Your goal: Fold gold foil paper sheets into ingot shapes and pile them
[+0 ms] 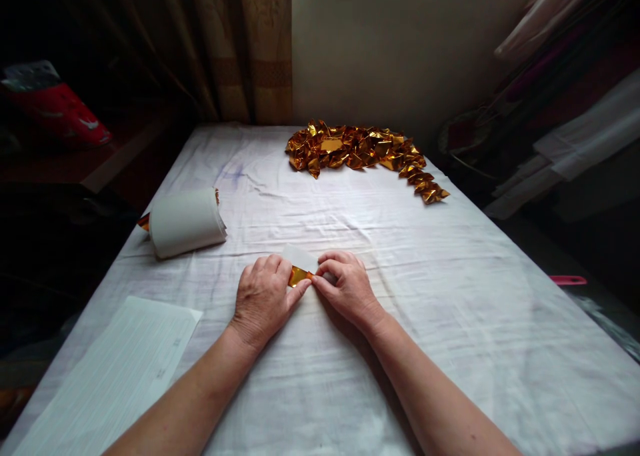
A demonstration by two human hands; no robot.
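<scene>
We pinch a small foil slip (299, 276) between our left hand (263, 299) and right hand (345, 286), low on the desk (450, 296) near 6 o'clock. Both grips clench its edges. It looks light, thin, slick and easily creased; we judge the edges the best hold.

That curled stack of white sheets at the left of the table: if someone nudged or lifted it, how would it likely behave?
The curled stack of sheets lies on its side as an open roll, so a push would probably rock or roll it over the white cloth. Its layered edges look thin, so it likely feels light and floppy, and may fan apart when lifted. The gold undersides seem foil-like, perhaps slippery.
</scene>
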